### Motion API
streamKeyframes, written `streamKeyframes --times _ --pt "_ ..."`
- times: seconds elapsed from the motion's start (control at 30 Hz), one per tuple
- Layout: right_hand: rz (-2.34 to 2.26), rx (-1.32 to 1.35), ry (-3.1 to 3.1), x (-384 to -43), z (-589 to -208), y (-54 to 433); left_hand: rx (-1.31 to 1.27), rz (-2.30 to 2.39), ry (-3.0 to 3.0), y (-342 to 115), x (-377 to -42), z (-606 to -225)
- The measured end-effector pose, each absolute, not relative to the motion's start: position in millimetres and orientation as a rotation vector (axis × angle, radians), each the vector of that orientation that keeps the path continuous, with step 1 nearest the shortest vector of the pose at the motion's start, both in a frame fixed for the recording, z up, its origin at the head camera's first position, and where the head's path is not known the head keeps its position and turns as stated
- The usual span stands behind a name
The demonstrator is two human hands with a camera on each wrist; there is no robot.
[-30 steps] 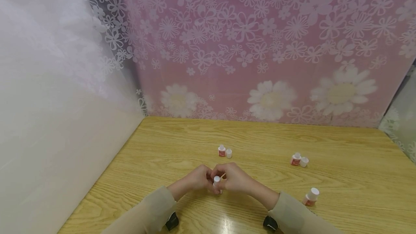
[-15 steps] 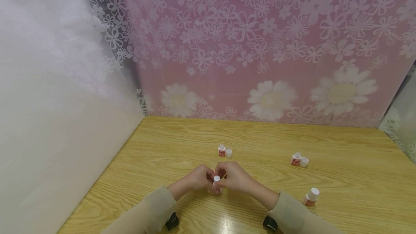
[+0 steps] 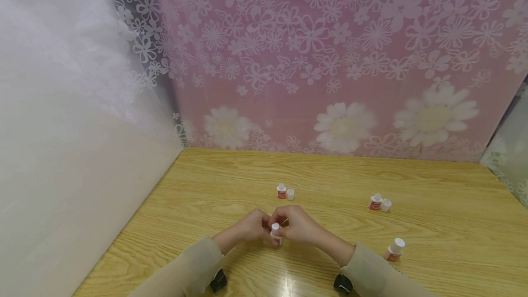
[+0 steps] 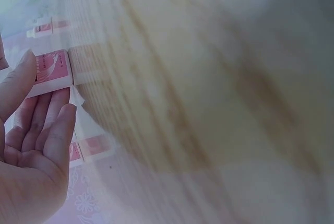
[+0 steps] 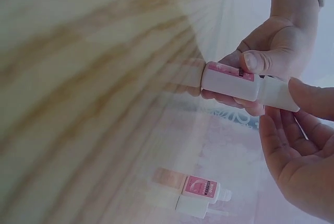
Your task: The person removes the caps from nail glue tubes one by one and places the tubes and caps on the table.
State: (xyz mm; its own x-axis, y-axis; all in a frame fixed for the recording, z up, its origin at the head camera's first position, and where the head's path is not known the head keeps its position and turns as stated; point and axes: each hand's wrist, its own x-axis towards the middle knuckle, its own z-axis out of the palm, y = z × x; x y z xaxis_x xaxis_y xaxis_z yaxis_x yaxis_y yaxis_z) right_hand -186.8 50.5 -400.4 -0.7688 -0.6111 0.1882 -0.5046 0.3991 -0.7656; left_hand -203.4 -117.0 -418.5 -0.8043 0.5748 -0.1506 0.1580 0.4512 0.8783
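Note:
In the head view both hands meet over one small white bottle near the front middle of the table. My left hand (image 3: 251,226) grips its body; the left wrist view shows the thumb on one side and fingers behind the pink label (image 4: 55,67). My right hand (image 3: 300,226) pinches the white cap (image 5: 279,94) between thumb and fingers. The bottle (image 5: 229,82) stands upright, its base right at the table surface, and the cap sits on its neck. In the head view the fingers hide part of the body.
Behind the hands stands an uncapped bottle (image 3: 282,192) with a loose cap (image 3: 290,194) beside it. Farther right are another uncapped bottle (image 3: 375,202) and its cap (image 3: 386,205). A capped bottle (image 3: 394,250) is near the right forearm. A white sheet (image 3: 103,150) borders the table's left.
The right fingers shift slightly around the cap, index finger lifting and coming back in. The left hand and the bottle stay in place.

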Motion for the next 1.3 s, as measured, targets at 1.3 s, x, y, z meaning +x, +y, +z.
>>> streamKeyframes --times 1.3 --pt "-1.244 -0.965 2.637 -186.2 -401.7 50.1 0.620 1.303 2.275 -119.2 -211.1 -427.2"
